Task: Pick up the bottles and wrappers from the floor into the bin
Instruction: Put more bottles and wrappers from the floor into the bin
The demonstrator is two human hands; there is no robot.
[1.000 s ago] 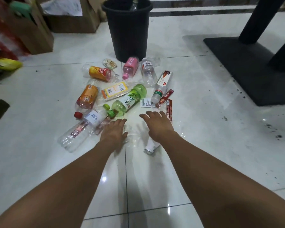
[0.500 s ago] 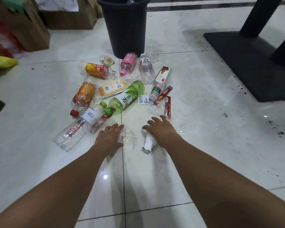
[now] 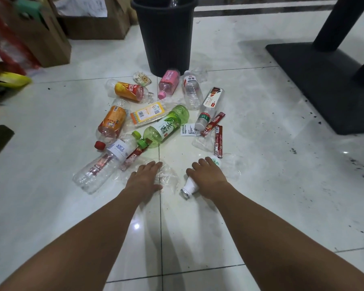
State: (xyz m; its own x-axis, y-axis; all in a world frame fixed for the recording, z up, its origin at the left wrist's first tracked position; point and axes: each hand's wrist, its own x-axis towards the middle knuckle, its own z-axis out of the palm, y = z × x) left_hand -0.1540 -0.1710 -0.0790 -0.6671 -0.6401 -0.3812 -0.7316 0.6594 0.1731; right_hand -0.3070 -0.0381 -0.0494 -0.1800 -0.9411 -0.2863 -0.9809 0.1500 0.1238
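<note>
We see both hands down on the tiled floor (image 3: 261,185), at the near edge of the litter. The left hand (image 3: 144,177) lies flat on a crumpled clear wrapper (image 3: 168,175), its fingers (image 3: 153,165) straight and pressed together, the thumb out to the side on the plastic. The right hand (image 3: 208,175) covers a small white bottle (image 3: 189,186) lying on its side; the fingers are close together and bent down over it, while the thumb is hidden, so we cannot tell how firmly it grips. The neck of that bottle pokes out toward us below the wrist. Beyond the hands the rest of the litter lies scattered: a long clear bottle (image 3: 101,166) to the left, a green bottle (image 3: 166,127) in the middle, a pink bottle (image 3: 168,80) just in front of the bin, and red sachets (image 3: 218,141) to the right. The black bin (image 3: 166,38) stands upright at the far side of the pile, well apart from both hands. Cardboard boxes (image 3: 93,24) sit to its left, and a dark table base (image 3: 324,80) to its right.
</note>
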